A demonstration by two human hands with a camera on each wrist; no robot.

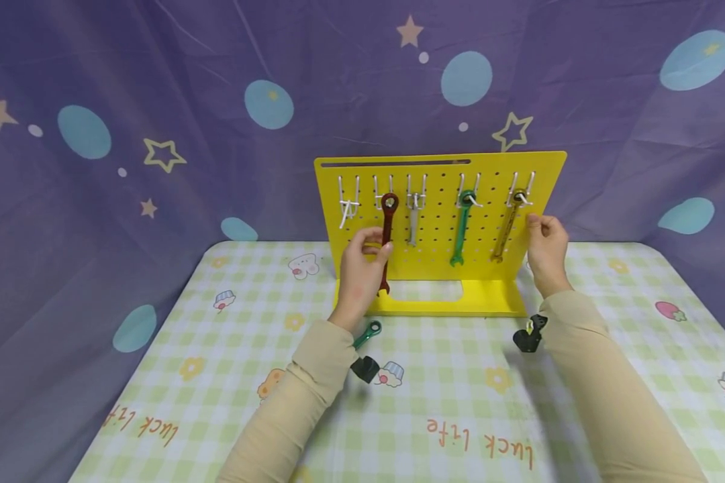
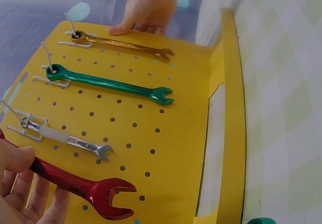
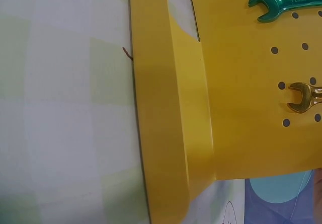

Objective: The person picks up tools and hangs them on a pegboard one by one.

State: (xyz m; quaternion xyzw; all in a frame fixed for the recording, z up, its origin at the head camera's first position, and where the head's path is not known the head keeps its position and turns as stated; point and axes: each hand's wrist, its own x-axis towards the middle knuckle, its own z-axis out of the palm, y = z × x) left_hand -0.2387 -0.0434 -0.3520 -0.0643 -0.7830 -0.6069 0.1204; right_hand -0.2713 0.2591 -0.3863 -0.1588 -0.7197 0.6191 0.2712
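Note:
My left hand (image 1: 362,268) grips a red combination wrench (image 2: 75,182) by its shank, ring end up, in front of the yellow pegboard (image 1: 423,261). The ring end is at the second hook from the left; whether it is on the hook cannot be told. At the board's right edge, my right hand (image 1: 548,253) pinches the edge, thumb on the front. A silver wrench (image 2: 70,138), a green wrench (image 2: 110,84) and a gold wrench (image 2: 121,45) hang on hooks. Only a sliver of my right hand shows in the right wrist view.
The leftmost hook (image 1: 347,211) carries no wrench. Another green wrench (image 1: 368,333) lies on the checked tablecloth (image 1: 447,376), partly hidden by my left wrist. The board's yellow base (image 1: 495,298) stands on the cloth. Behind hangs a purple curtain (image 1: 362,67).

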